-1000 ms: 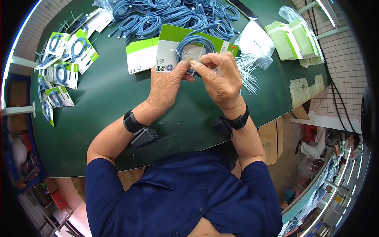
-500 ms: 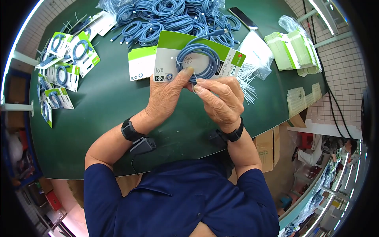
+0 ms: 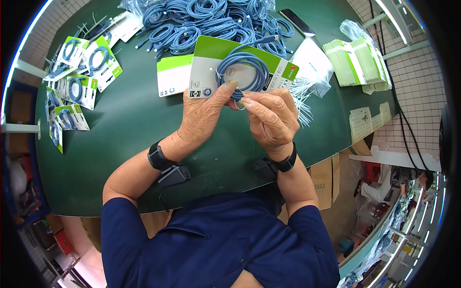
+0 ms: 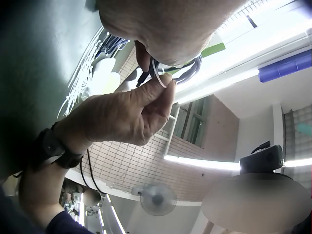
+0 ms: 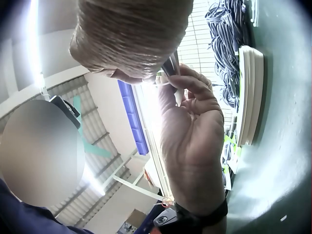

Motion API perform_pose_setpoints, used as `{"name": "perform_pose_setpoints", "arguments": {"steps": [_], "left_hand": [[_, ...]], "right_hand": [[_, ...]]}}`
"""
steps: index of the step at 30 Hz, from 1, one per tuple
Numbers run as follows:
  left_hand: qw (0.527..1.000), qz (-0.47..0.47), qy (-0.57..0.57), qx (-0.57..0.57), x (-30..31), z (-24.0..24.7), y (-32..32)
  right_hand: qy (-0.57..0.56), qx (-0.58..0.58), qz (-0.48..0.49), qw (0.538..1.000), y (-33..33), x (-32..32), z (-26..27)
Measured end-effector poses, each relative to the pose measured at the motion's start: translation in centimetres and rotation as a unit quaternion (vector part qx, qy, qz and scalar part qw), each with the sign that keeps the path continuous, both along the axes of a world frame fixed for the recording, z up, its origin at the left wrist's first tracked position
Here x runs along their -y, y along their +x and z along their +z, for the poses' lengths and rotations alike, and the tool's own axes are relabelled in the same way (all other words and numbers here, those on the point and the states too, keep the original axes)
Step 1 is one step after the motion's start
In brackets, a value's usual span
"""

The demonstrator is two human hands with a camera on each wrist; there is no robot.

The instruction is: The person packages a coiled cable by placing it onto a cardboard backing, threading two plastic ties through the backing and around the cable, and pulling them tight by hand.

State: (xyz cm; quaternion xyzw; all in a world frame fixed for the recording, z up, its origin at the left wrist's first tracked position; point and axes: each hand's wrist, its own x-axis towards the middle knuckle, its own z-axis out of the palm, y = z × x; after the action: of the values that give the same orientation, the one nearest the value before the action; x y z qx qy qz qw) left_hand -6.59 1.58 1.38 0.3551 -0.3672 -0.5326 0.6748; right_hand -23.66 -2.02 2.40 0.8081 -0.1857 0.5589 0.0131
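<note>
My left hand [image 3: 201, 115] grips a green-and-white packaging card [image 3: 199, 72] at its lower edge, thumb across the front. A coiled blue USB cable [image 3: 263, 72] lies against the card's face, with one plug sticking up past the top edge. At the bottom of the coil my right hand [image 3: 274, 117] pinches a thin white cable tie [image 4: 157, 75] between thumb and index finger. The tie bends in a small loop around the cable and card edge. In the right wrist view, the left hand's fingers [image 5: 190, 90] curl behind the card.
A heap of coiled blue cables [image 3: 206, 26] lies at the back. Finished-looking carded cables [image 3: 76, 90] are piled at left. Another blank card [image 3: 174, 77] lies behind the held one. White ties [image 3: 301, 98], a plastic bag [image 3: 314, 60], card stacks [image 3: 353, 65] and a phone [image 3: 296, 22] are at right.
Both hands have come slightly lower in view. The right hand has shifted from over the coil to its lower edge, uncovering more of the card's print and the cable.
</note>
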Motion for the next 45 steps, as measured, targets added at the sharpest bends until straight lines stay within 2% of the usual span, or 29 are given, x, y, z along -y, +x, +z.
{"name": "perform_pose_setpoints", "arguments": {"steps": [7, 14, 16, 18, 20, 22, 23, 25, 27, 29, 30, 32, 33, 34, 36, 38, 41, 42, 44, 45], "left_hand": [[0.998, -0.015, -0.040, 0.038, -0.1, -0.2, -0.1], [0.999, -0.011, -0.031, 0.042, 0.2, -1.2, 0.1], [0.998, -0.021, -0.032, 0.041, 0.2, -1.5, 0.0], [0.996, 0.033, -0.016, 0.086, 0.2, -2.2, 0.5], [0.953, 0.072, -0.028, 0.293, 0.0, -3.8, 1.9], [0.927, 0.041, -0.038, 0.372, -0.1, -4.2, 3.1], [0.937, 0.036, -0.041, 0.346, 0.3, -5.8, 3.7], [0.918, 0.020, -0.098, 0.383, 1.3, -8.1, 4.8], [0.965, -0.036, -0.056, 0.255, 1.6, -8.2, 5.2], [0.944, -0.038, -0.087, 0.317, 2.4, -10.3, 7.3], [0.942, -0.053, -0.099, 0.316, 2.2, -9.2, 6.4], [0.901, 0.034, 0.058, 0.428, 1.4, -7.2, 5.6], [0.902, 0.027, 0.047, 0.428, 1.9, -7.7, 5.9], [0.932, 0.016, 0.037, 0.359, 2.7, -8.9, 6.7], [0.975, -0.007, 0.028, 0.218, 3.6, -8.6, 6.1], [0.980, 0.006, 0.038, 0.193, 4.3, -8.3, 6.3], [0.987, 0.033, 0.068, 0.143, 4.4, -6.6, 6.2], [0.987, 0.053, 0.052, 0.145, 4.2, -6.0, 6.1], [0.984, 0.092, 0.022, 0.150, 3.9, -5.2, 5.8], [0.984, 0.089, 0.023, 0.151, 3.8, -5.3, 6.0]], "right_hand": [[0.029, -0.014, -0.002, 0.999, 0.1, 0.4, 0.1], [0.068, -0.011, -0.007, 0.998, 0.6, 0.5, -0.2], [0.066, -0.043, 0.000, 0.997, 0.5, 0.1, 0.4], [0.058, -0.056, 0.001, 0.997, 0.3, -0.2, 0.4], [0.037, -0.056, -0.008, 0.998, 0.5, 0.0, -0.6], [0.023, -0.065, -0.021, 0.997, 0.4, 0.0, -1.3], [0.024, -0.070, -0.024, 0.997, 0.4, 0.1, -1.6], [0.012, -0.056, -0.040, 0.998, 0.5, 0.1, -1.9], [-0.005, -0.002, -0.032, 0.999, 0.8, 0.3, -1.4], [0.007, -0.007, -0.049, 0.999, 1.2, 0.6, -1.8], [-0.001, -0.007, -0.068, 0.998, 0.9, 0.2, -1.7], [0.038, -0.033, -0.058, 0.997, 0.6, -0.2, -1.6], [0.058, -0.045, -0.052, 0.996, 0.4, -0.1, -1.4], [0.052, -0.045, -0.064, 0.996, 0.2, -0.1, -1.5], [0.045, -0.031, -0.022, 0.998, -0.3, 0.1, -1.0], [0.038, -0.022, 0.000, 0.999, -0.6, 0.6, -0.6], [-0.032, 0.170, 0.019, 0.985, -2.0, 1.6, 0.6], [-0.033, 0.170, 0.017, 0.985, -2.6, 2.1, 0.8], [0.089, 0.352, -0.084, 0.928, -3.6, 3.5, 0.8], [0.090, 0.353, -0.087, 0.927, -3.7, 4.3, 0.0]]}}
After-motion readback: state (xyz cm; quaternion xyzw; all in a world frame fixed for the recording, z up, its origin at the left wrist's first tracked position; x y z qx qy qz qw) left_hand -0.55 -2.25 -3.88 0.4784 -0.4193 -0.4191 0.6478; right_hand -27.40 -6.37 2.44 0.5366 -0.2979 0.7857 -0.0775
